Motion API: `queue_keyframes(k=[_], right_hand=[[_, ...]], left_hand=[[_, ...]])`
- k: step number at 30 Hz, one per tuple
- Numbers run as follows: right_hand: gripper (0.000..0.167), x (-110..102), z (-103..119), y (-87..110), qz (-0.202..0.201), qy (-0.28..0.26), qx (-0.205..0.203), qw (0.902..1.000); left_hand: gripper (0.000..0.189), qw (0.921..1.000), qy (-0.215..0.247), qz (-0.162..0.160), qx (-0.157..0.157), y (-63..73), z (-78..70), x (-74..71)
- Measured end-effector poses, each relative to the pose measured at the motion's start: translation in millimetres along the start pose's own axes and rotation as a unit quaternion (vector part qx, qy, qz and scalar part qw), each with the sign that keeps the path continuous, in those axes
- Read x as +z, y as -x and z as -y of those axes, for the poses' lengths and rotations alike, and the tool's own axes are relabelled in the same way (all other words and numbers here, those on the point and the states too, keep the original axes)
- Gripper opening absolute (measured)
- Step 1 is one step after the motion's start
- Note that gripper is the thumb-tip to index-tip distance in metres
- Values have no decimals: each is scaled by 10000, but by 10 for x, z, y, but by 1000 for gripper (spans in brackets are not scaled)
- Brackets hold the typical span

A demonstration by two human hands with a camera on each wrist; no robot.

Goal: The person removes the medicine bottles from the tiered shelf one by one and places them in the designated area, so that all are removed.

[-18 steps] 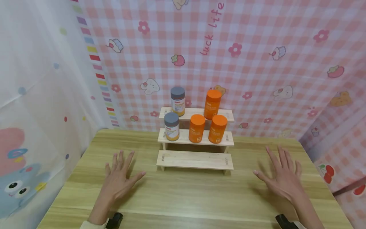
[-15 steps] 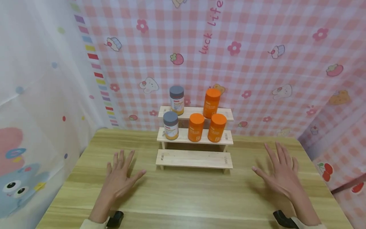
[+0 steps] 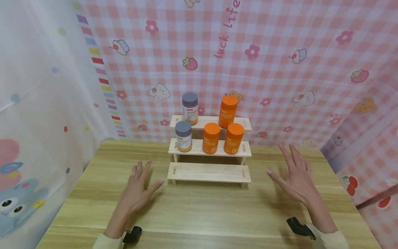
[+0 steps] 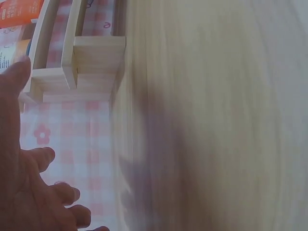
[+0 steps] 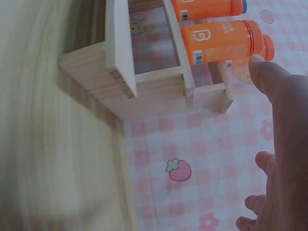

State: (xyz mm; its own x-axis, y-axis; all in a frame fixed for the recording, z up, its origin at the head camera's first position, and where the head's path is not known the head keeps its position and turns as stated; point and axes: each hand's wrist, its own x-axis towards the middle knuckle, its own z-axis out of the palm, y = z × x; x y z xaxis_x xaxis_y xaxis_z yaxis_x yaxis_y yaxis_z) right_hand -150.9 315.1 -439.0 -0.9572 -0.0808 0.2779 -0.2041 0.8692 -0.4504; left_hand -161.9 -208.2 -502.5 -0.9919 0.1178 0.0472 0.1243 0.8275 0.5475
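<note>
In the head view, the left hand (image 3: 138,190) and right hand (image 3: 296,181) hang apart from the stand (image 3: 209,172), one to each side; both hold nothing, thumbs well out from fingers that are loosely spread. Two grey-capped jars (image 3: 183,137) and three orange jars (image 3: 211,139) stand upright on its middle and top steps. Any reach to a jar is probably best made from the outer side, gripping its body and lifting straight up: the two orange jars on the middle step sit near each other, so a wide thumb could nudge the neighbour. The left wrist view adds the stand's open underside and the hand's shadow on the table (image 4: 231,120); its thumb overlaps a jar there, though the head view shows them apart. The right wrist view alone shows barcodes on the orange jars, and the right fingertips separated.
</note>
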Motion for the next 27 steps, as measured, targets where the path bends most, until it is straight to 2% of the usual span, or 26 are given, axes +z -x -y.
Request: queue_keyframes(k=[11,20,27], right_hand=[[92,-68,137,-178,45,-376,-102,9992],[90,-117,262,-318,179,-702,-30,9974],[88,-131,336,-416,227,-896,-81,9957]], left_hand=[[89,9960,873,215,27,-87,-102,92],[84,9883,1500,156,208,-177,-152,158],[82,9818,1886,215,12,-224,-159,197]])
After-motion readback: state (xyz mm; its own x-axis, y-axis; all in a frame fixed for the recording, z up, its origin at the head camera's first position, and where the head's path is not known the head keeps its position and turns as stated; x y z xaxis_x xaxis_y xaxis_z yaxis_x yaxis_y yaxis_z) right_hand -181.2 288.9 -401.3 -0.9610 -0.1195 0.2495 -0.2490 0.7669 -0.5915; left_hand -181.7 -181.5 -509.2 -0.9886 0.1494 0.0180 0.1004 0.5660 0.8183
